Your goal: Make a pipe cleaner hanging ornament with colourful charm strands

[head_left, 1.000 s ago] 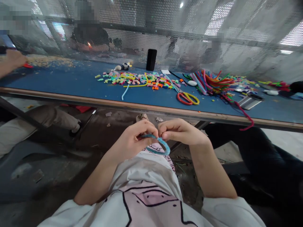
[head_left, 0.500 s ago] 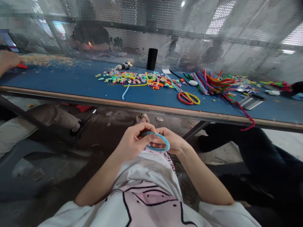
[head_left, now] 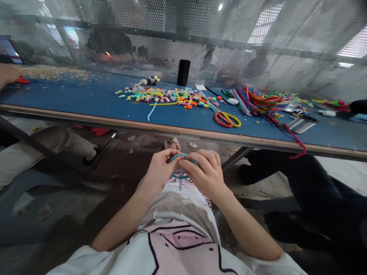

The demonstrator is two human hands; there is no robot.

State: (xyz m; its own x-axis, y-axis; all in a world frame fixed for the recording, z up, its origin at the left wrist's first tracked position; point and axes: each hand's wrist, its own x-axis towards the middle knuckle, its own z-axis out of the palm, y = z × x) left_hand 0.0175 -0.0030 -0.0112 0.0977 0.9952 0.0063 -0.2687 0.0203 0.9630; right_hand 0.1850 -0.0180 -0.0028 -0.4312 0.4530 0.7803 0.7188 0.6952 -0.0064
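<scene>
Above my lap, between both hands, is a ring of blue pipe cleaner (head_left: 179, 177) with a straight end hanging down from it. My left hand (head_left: 163, 168) pinches the ring's upper left part between thumb and fingers. The fingertips of my right hand (head_left: 207, 171) close on the ring's top right part, close to the left fingertips, and cover some of it. Beyond the hands, on the blue table (head_left: 114, 112), lie a loose light-blue piece (head_left: 151, 111), a bent yellow pipe cleaner (head_left: 169, 103) and scissors with red and yellow handles (head_left: 228, 119).
Small colourful twisted pieces (head_left: 183, 97) are heaped mid-table, with a black phone (head_left: 183, 72) upright behind. To the right are a pipe cleaner bundle (head_left: 255, 100) and a metallic spool (head_left: 303, 124). Another person's hand (head_left: 8, 74) is at the far left; people's legs flank me.
My right hand has turned over, its back now facing up, with its fingers at the ring's top. The ring has turned and a straight end now hangs down. The other person's hand moved slightly left.
</scene>
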